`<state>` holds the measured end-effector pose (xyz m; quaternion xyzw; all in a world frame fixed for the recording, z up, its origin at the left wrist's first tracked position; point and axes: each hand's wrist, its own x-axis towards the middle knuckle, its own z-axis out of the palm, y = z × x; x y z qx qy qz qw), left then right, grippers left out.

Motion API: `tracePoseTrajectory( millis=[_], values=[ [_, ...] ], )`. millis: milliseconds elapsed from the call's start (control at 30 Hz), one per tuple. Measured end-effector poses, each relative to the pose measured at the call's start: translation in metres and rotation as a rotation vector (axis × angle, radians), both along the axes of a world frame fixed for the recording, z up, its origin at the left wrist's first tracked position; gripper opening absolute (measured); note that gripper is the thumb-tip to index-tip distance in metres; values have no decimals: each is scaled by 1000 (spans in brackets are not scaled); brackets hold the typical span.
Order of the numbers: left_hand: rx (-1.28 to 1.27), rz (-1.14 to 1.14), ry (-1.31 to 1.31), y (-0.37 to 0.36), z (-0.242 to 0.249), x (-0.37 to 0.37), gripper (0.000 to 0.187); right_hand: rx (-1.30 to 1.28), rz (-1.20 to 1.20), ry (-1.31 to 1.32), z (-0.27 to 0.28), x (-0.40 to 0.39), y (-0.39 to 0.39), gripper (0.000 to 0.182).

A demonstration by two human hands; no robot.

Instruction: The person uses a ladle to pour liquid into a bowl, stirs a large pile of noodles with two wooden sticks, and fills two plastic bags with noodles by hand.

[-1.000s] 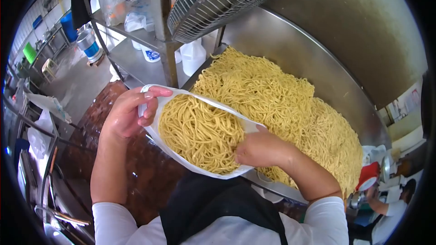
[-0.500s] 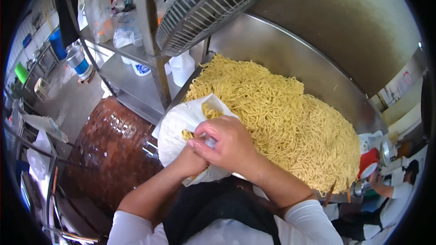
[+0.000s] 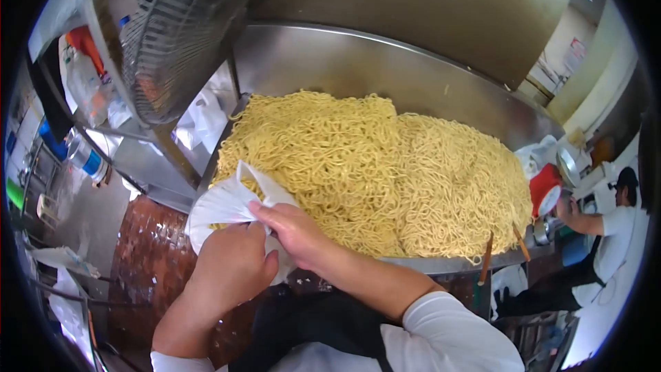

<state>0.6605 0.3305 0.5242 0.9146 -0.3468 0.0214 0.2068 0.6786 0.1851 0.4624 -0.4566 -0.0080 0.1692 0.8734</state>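
Note:
A white plastic bag (image 3: 222,205) lies gathered at the left front corner of the metal tray, with some yellow noodles showing inside it. My left hand (image 3: 231,262) is closed on the near side of the bag, its back toward the camera. Touching it, my right hand (image 3: 292,231) pinches the bag's gathered plastic with thumb and fingers. Beyond both hands, a large heap of noodles (image 3: 323,158) fills the tray, deeper yellow on the left and paler on the right.
A metal-caged fan (image 3: 175,41) hangs above the tray's left end, beside a shelf (image 3: 148,165). Two wooden sticks (image 3: 486,259) jut from the front edge. At the right, another person (image 3: 613,234) stands near a red scale (image 3: 545,189).
The view has swung to the right. My hands have shifted from clasped together to lying side by side on the bag, whose plastic is now twisted between them.

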Motion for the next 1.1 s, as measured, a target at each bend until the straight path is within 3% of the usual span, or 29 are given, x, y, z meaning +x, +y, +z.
tracePoseTrajectory(
  millis=[33,133,167,267,333,367,433,467,533,567,600,633,733,933,1000,1067,1100],
  values=[
    [39,23,-32,-7,8,-8,30,-9,55,-97,9,-2,-5,43],
    [-11,38,-72,-25,29,-31,46,132,84,-60,25,-9,-18,37],
    [-9,50,-87,-28,36,-38,46,138,14,-187,33,-14,-22,31],
    [-142,-47,-75,-20,46,-57,57,314,69,-121,70,-22,-67,27],
    [-506,-246,-21,-1,47,-61,63,377,72,-184,82,-19,-104,27],
    [-713,-83,-24,1,37,-67,59,351,15,-240,92,-21,-122,28],
    [-775,243,5,8,26,-66,55,232,-157,-370,115,-26,-164,36],
    [-905,355,134,16,8,-63,53,146,-263,-435,124,-29,-185,44],
    [-960,509,381,44,-35,-57,41,106,-379,-441,143,-37,-236,45],
    [-972,597,489,57,-63,-57,37,32,-615,-407,157,-42,-255,42],
    [-978,598,493,66,-88,-58,37,-44,-844,-369,171,-46,-274,40],
    [-914,628,554,73,-112,-61,36,-102,-923,-421,178,-45,-301,35],
    [-843,672,700,66,-164,-71,35,-288,-975,-569,192,-36,-387,18],
    [-510,643,740,27,-161,-79,42,-566,-1285,-416,197,34,-576,23],
    [-443,675,750,25,-160,-85,45,-510,-1312,-318,168,67,-665,26],
    [-302,695,764,29,-161,-95,45,-412,-1013,-262,119,84,-716,36],
    [-308,747,758,31,-159,-99,45,-523,-1034,-253,88,90,-736,44]
  ],
)
